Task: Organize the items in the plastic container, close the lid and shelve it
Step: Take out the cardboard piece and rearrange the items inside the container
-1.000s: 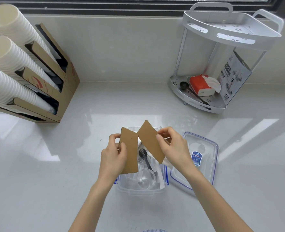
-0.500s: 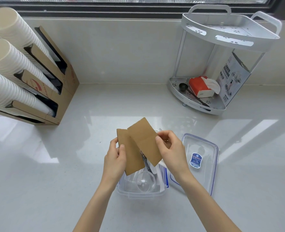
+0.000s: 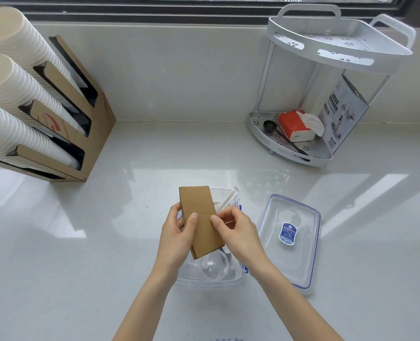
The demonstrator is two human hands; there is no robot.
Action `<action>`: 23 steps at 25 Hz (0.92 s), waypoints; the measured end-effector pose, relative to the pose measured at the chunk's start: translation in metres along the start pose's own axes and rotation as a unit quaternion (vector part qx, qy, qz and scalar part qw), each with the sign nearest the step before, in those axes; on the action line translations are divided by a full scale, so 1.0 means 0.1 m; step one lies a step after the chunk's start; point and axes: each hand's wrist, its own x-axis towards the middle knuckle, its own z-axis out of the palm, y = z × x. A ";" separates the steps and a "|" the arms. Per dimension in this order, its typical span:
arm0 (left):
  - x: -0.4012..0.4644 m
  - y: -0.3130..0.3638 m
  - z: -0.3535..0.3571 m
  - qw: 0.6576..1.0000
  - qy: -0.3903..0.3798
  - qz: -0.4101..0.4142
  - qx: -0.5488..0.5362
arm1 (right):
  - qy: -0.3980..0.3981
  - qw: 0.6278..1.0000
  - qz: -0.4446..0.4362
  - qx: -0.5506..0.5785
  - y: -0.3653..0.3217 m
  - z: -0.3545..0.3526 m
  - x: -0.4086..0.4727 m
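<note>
A clear plastic container [image 3: 211, 283] stands open on the white counter in front of me. Inside it I see a clear round plastic piece [image 3: 215, 267] and a white wrapped straw [image 3: 226, 201] poking out at the back. Above the container I hold brown cardboard sleeves [image 3: 200, 217] stacked flat together. My left hand [image 3: 177, 238] grips them from the left with the thumb on top. My right hand [image 3: 238, 233] pinches their right edge. The clear lid [image 3: 290, 242] with blue trim and a blue label lies flat just right of the container.
A white two-tier corner rack [image 3: 327, 77] stands at the back right; its lower tier holds an orange tissue pack [image 3: 294, 124], a black scoop [image 3: 269, 125] and a printed box [image 3: 342, 114]. A cardboard dispenser [image 3: 76, 112] with white paper cup stacks [image 3: 9, 89] stands at the left.
The two cardboard sleeves, held apart in a V one second ago, have been brought together into one flat stack between both hands.
</note>
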 end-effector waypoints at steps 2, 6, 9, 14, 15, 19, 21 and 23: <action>0.00 -0.02 -0.01 1.000 -0.001 0.001 0.003 | -0.008 1.000 0.007 -0.014 0.00 0.00 0.00; 0.02 -0.03 -0.04 1.000 0.004 0.006 0.021 | -0.024 0.999 0.009 -0.033 0.01 0.02 0.01; 0.07 -0.02 -0.14 0.996 0.049 0.036 0.059 | -0.027 0.998 0.005 -0.050 0.02 0.01 0.02; 0.09 -0.01 -0.26 0.972 0.115 0.075 0.191 | -0.032 0.997 0.008 -0.065 0.05 -0.02 0.05; 0.09 -0.02 -0.27 0.966 0.126 0.076 0.214 | -0.036 0.997 0.006 -0.073 0.05 -0.02 0.05; 0.10 -0.08 -0.33 0.944 0.151 0.076 0.283 | -0.070 0.987 -0.007 -0.144 0.09 0.05 0.05; 0.10 -0.11 -0.35 0.937 0.153 0.071 0.305 | -0.088 0.974 -0.026 -0.207 0.13 0.10 0.05; 0.10 -0.13 -0.35 0.932 0.150 0.069 0.322 | -0.116 0.955 -0.037 -0.269 0.17 0.17 0.07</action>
